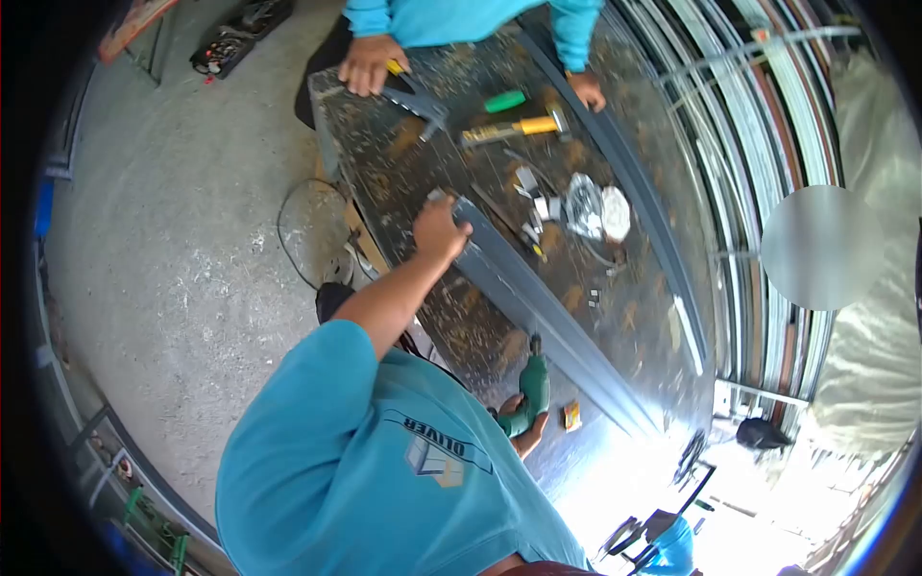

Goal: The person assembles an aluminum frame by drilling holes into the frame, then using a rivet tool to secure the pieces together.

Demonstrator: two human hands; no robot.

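Observation:
My left hand (442,230) is closed round the far end of a long grey metal profile (538,312), which lies diagonally on a dark, scratched workbench (384,182). My right hand (526,434) grips a green power drill (530,389) at the near side of the profile. The drill's chuck points away from me, close to the profile's edge; whether its tip touches the metal cannot be made out. A small orange and yellow packet (572,416) lies right of the drill.
Across the bench, a co-worker's hands rest near a clamp-like tool (420,103) and another long dark profile (624,163). Between lie a hammer (519,128), a green object (504,101), a plastic bag (583,206) and small parts. Long profiles (740,115) are racked at right.

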